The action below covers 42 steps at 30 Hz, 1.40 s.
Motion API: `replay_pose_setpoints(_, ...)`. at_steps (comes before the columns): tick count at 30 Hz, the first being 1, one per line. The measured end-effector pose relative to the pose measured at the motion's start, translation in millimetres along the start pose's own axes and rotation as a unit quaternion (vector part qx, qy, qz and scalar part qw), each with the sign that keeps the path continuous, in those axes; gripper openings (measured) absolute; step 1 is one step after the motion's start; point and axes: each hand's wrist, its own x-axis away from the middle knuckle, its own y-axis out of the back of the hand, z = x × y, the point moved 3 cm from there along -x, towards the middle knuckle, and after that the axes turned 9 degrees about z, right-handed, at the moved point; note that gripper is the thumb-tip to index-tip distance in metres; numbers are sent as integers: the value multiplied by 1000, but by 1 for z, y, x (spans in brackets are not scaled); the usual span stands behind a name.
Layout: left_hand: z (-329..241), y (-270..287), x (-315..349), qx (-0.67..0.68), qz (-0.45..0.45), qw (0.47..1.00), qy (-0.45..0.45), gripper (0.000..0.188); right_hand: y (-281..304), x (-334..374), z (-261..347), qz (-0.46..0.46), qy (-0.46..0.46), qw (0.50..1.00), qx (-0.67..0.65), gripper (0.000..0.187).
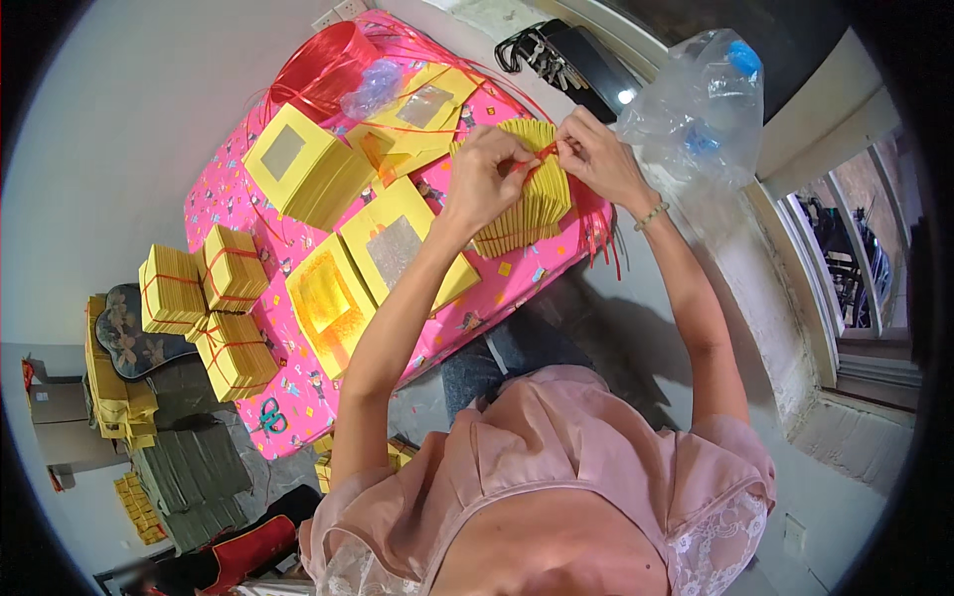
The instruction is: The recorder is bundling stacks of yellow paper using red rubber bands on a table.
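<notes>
A thick stack of yellow paper [515, 221] stands at the pink table's far right, its edges fanned. Over its top, my left hand [485, 177] and my right hand [599, 164] pinch a red plastic strip [545, 152], with fingertips close to each other. Both hands are closed on the strip; whether it is knotted there is too small to tell. Left of my left forearm lie a yellow stack with a silvery square [393, 243] and a yellow sheet with an orange-smeared border [331, 303]. Farther back is a taller yellow stack [308, 169], also with a silvery square.
A pink patterned cloth [298, 397] covers the table. At its left sit three tied yellow bundles [234, 356] and teal scissors [269, 417]. A coil of red strip [323, 70] lies at the back. Right of the table are a black bag [586, 74] and a clear plastic bag [696, 109].
</notes>
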Motion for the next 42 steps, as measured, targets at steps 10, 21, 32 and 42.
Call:
replay_pose_setpoints(10, 8, 22, 8, 8, 37, 999, 31, 16, -14, 7, -18, 53, -108, 987, -103, 11)
replay_pose_setpoints(21, 74, -2, 12, 172, 57, 946, 270, 50, -56, -32, -23, 66, -137, 894, -421, 33)
replay_pose_setpoints(32, 75, -5, 15, 304, 32, 924, 231, 32, -57, -44, -35, 142, -48, 916, -373, 30)
replay_pose_setpoints(42, 69, -1, 16, 340, 42, 904, 255, 32, -64, -26, -15, 71, -161, 834, -523, 32)
